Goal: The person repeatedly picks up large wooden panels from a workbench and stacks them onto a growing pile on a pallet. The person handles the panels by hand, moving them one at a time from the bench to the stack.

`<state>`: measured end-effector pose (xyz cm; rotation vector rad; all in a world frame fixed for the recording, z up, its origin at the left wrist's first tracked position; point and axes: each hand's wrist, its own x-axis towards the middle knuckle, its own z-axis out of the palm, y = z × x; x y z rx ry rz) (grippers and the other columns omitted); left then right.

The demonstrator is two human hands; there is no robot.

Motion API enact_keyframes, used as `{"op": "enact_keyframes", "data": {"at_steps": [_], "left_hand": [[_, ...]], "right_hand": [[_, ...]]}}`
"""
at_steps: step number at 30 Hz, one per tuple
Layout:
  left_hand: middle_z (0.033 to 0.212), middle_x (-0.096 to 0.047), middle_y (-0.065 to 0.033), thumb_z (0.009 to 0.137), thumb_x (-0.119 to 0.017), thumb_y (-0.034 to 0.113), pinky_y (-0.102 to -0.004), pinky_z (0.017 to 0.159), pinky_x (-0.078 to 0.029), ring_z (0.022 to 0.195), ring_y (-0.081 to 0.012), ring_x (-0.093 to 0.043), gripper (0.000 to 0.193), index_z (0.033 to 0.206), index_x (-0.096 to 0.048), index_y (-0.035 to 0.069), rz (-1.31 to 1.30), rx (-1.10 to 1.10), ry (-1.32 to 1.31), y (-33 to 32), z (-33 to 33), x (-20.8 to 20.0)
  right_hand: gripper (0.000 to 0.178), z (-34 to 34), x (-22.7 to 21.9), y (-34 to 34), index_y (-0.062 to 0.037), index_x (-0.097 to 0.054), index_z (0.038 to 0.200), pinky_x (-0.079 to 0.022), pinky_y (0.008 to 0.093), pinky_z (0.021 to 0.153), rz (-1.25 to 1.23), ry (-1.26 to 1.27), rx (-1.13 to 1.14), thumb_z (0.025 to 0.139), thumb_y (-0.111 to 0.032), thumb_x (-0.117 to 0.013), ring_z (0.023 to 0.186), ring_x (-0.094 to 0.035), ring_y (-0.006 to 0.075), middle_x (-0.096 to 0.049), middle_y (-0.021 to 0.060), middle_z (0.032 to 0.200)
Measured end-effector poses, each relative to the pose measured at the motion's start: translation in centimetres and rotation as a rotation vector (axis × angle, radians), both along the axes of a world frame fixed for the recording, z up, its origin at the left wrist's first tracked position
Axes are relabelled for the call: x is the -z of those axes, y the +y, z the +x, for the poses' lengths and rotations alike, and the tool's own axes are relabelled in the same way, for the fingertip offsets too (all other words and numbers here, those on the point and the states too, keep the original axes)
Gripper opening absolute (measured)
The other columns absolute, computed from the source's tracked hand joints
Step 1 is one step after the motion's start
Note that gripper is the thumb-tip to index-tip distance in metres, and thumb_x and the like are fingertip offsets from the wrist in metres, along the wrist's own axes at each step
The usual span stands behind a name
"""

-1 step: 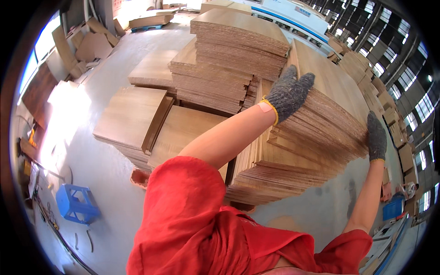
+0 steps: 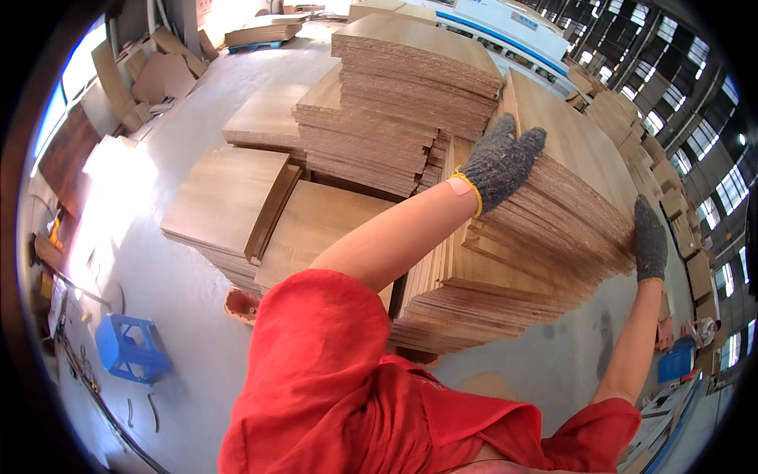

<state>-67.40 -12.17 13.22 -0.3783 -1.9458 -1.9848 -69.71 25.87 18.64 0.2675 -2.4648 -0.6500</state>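
Note:
My left hand, in a dark grey knit glove with a yellow cuff edge, lies at the left corner of a tall stack of wood-grain boards. Its fingers are stretched out, the thumb apart from them, touching the stack's edge. At the stack's right end, my right hand in a matching glove rests flat, fingers straight and close together. The fingers' undersides are hidden on both hands. Below the upper boards, more boards lie slightly fanned, with rough brown edges facing me.
Higher board stacks stand behind and left; lower ones sit at the left. On the floor are a blue plastic stool and a blue bin. A white and blue machine stands at the back. Leaning panels line the far left.

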Motion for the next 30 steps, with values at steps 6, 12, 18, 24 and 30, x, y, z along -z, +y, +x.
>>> {"op": "enact_keyframes", "data": {"at_steps": [6, 12, 18, 24, 30], "left_hand": [[0.109, -0.06, -0.0218, 0.088, -0.058, 0.038, -0.0365, 0.087, -0.044, 0.099, -0.0284, -0.057, 0.054, 0.118, -0.051, -0.006, 0.292, 0.127, 0.065, -0.5, 0.7, -1.4], [0.08, -0.058, -0.0073, 0.088, -0.06, 0.029, -0.0326, 0.071, -0.045, 0.078, -0.0176, -0.054, 0.03, 0.1, -0.057, 0.001, 0.257, -0.003, 0.266, -2.4, -0.1, -4.1], [0.108, -0.059, -0.0137, 0.087, -0.06, 0.024, -0.0368, 0.084, -0.05, 0.101, -0.0249, -0.057, 0.033, 0.112, -0.055, 0.001, 0.841, -0.025, 0.173, -7.8, -1.9, -2.0], [0.122, -0.055, -0.0118, 0.093, -0.054, 0.034, -0.0378, 0.092, -0.045, 0.111, -0.0244, -0.052, 0.042, 0.124, -0.049, 0.006, 0.742, -0.148, 0.189, -12.0, -1.5, 0.7], [0.128, -0.049, -0.0112, 0.095, -0.049, 0.04, -0.0347, 0.096, -0.043, 0.117, -0.0243, -0.048, 0.049, 0.132, -0.044, 0.009, 0.691, -0.211, 0.145, -13.7, -0.7, 0.4]], "right_hand": [[0.039, 2.7, -0.1, -2.8, -0.0089, -0.049, 0.132, -0.039, 0.0353, 0.1, -0.287, -0.056, -0.144, 0.094, -0.019, -0.044, 0.121, -0.049, 0.027, -0.05, 0.0103, 0.134], [0.049, 4.1, -1.9, -7.7, -0.0041, -0.053, 0.126, -0.041, 0.0366, 0.097, -0.636, -0.095, -0.355, 0.091, -0.038, -0.052, 0.116, -0.054, 0.0321, -0.056, 0.0184, 0.125], [0.067, 0.2, -3.2, -13.9, -0.0056, -0.047, 0.133, -0.034, 0.0374, 0.106, -0.472, -0.329, -0.304, 0.091, -0.056, -0.044, 0.127, -0.043, 0.0302, -0.047, 0.0171, 0.137], [0.047, -3.8, -3.0, -17.2, -0.0114, -0.04, 0.139, -0.028, 0.0304, 0.113, 0.014, -0.309, -0.511, 0.098, -0.035, -0.037, 0.134, -0.034, 0.0219, -0.034, 0.0065, 0.147], [0.039, -4.4, -3.1, -19.6, -0.0148, -0.044, 0.137, -0.027, 0.0325, 0.114, -0.219, -0.48, -0.414, 0.101, -0.024, -0.031, 0.135, -0.032, 0.0237, -0.029, 0.006, 0.15]]}}
